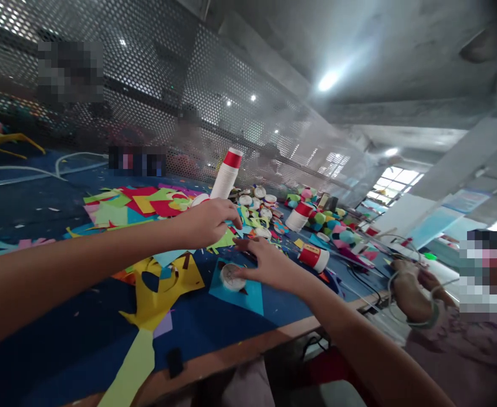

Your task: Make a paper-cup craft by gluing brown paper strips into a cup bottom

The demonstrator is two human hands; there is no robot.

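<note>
My right hand [271, 264] is open, its fingers stretched toward the paper scraps. Its thumb touches a round white disc [231, 278] with faint marks on top, which lies flat on a square of blue paper [248, 299]. Just beyond it, my left hand [217, 220] hovers over the scraps with loosely bent fingers apart and nothing visible in them. A yellow paper sheet with cut-out holes [151, 299] lies nearer me, left of the disc. Behind my left hand stands a tall, tilted stack of paper cups [225, 178].
Coloured paper pieces [134, 206] are heaped on the blue table [83, 339]. Several small round pieces [259, 192] and colourful balls [344, 234] lie farther back. A red-and-white cup [314, 257] lies right. Another person's hands [409, 280] work at the right. A perforated metal screen [147, 68] borders the table.
</note>
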